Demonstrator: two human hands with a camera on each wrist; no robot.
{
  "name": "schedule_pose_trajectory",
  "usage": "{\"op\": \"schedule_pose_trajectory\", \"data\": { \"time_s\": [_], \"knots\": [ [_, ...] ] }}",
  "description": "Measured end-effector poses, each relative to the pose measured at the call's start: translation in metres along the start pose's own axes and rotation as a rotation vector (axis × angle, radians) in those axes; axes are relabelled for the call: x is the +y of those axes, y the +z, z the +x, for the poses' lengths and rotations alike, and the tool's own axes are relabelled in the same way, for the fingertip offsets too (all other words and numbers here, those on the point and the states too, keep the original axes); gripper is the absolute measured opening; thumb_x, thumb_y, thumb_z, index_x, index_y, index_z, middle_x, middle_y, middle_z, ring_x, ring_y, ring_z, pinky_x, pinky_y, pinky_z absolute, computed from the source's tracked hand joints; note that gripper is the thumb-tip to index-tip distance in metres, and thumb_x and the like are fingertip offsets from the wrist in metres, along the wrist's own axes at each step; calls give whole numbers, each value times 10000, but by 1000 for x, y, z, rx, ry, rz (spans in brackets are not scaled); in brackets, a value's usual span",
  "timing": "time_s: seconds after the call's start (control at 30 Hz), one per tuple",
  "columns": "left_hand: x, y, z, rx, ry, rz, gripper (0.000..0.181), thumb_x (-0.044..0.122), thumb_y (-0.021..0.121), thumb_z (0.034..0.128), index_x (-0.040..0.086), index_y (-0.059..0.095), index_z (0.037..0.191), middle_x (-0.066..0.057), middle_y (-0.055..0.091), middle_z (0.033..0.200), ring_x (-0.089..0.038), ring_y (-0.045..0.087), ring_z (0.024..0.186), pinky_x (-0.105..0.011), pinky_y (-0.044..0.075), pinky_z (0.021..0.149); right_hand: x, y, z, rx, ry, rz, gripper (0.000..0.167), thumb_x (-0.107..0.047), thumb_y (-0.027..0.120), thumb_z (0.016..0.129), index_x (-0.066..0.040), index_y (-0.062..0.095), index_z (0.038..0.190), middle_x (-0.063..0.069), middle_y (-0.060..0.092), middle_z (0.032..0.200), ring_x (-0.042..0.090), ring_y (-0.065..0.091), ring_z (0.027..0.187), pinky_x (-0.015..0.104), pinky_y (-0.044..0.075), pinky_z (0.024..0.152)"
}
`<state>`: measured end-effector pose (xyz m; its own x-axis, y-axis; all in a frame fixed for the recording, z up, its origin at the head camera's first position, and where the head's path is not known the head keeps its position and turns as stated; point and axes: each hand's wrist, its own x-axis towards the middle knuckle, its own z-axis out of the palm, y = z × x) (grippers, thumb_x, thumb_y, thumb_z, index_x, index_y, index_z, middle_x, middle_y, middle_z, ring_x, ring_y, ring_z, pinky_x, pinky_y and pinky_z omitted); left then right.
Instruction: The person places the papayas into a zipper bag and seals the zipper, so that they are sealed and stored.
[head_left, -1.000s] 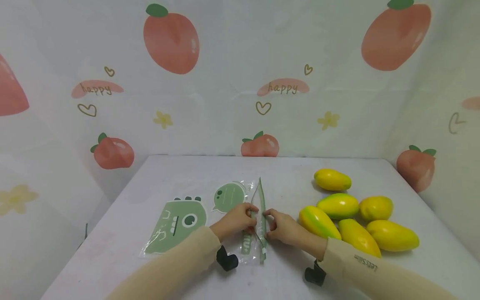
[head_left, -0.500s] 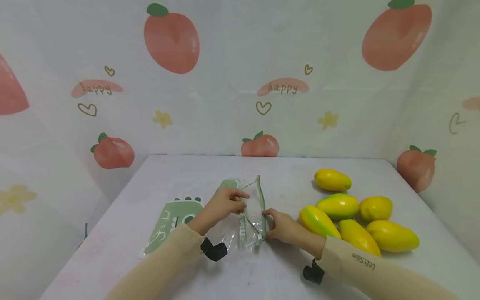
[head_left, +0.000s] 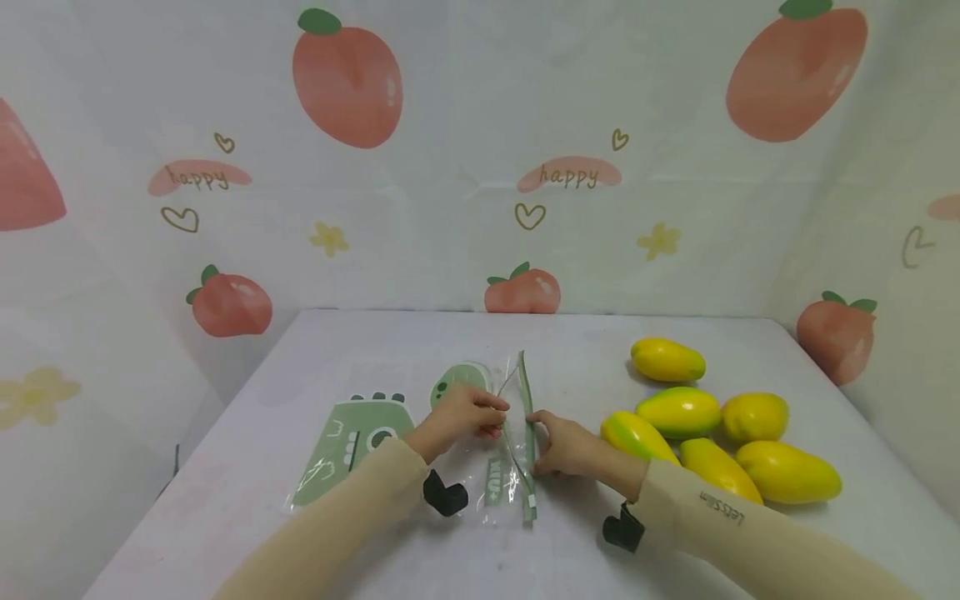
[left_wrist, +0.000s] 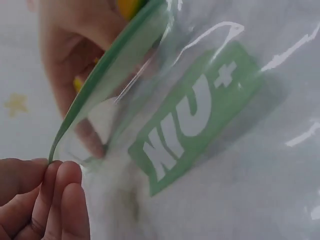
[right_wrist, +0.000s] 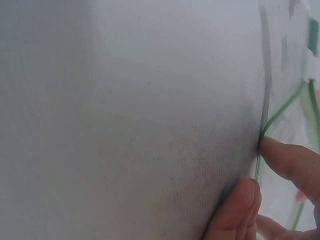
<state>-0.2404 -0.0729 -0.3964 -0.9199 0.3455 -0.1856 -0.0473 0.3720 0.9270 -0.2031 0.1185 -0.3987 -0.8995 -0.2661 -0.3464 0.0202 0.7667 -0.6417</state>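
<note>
A clear plastic zip bag [head_left: 330,458] with a green cartoon print lies flat on the table. Its mouth, edged in green, faces right and gapes. My left hand [head_left: 459,421] pinches the near-left edge of that mouth between thumb and fingers; the left wrist view shows the green rim [left_wrist: 90,82] at the fingertips. On the opposite side, my right hand [head_left: 567,448] holds the outer green edge [head_left: 529,442] low at the table. In the right wrist view its thumb [right_wrist: 290,159] and fingers lie on either side of that edge.
Several yellow-green mangoes [head_left: 678,412] lie in a group on the right of the table, close to the right forearm. One mango [head_left: 667,360] sits farther back. A fruit-patterned cloth [head_left: 420,233] hangs behind the table [head_left: 225,467]. Black straps [head_left: 624,529] show at both wrists.
My left hand pulled its edge of the bag left, widening the mouth, then came back right and slightly nearer. The mouth is narrower than half a second ago. My right hand stays almost in place.
</note>
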Motion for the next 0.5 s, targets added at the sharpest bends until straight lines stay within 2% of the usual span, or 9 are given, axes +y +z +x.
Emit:
{"op": "schedule_pose_trajectory", "data": {
  "time_s": [0.1, 0.2, 0.3, 0.4, 0.5],
  "knots": [
    [-1, 8, 5, 23, -20, 102, 240, 37, 685, 821, -35, 725, 1047, -68, 707, 724, -82, 635, 605, -235, 562, 620, -1, -2, 0, -21, 21, 7, 760, -82, 794, 768, -114, 414, 1425, 57, 575, 758, 160, 522, 585, 247, 491, 535],
    [2, 13, 8, 63, -12, 246, 254, 47, 689, 772, 22, 754, 1016, -19, 690, 654, -60, 608, 583, -195, 508, 579, -2, -2, -1, -26, 32, 12, 765, -96, 797, 772, -128, 410, 1431, 58, 570, 759, 160, 519, 587, 241, 487, 537],
    [5, 16, 9, 87, 3, 340, 276, 25, 677, 731, 41, 765, 992, -8, 673, 614, -51, 578, 545, -181, 463, 537, -2, -2, -1, -25, 39, 23, 770, -94, 799, 768, -133, 412, 1433, 61, 566, 757, 160, 516, 589, 239, 486, 540],
    [4, 18, 10, 88, 11, 335, 282, -15, 665, 716, 21, 761, 979, -28, 690, 659, -48, 575, 527, -179, 480, 527, -1, -2, -1, -17, 36, 25, 771, -82, 799, 763, -132, 417, 1431, 63, 565, 751, 159, 514, 584, 240, 485, 536],
    [0, 18, 13, 69, 7, 251, 247, -16, 676, 766, -3, 748, 1001, -53, 713, 775, -53, 595, 563, -192, 526, 571, -1, -3, -2, -15, 32, 23, 768, -76, 796, 763, -130, 417, 1429, 61, 562, 745, 156, 511, 578, 239, 482, 532]
  ]
}}
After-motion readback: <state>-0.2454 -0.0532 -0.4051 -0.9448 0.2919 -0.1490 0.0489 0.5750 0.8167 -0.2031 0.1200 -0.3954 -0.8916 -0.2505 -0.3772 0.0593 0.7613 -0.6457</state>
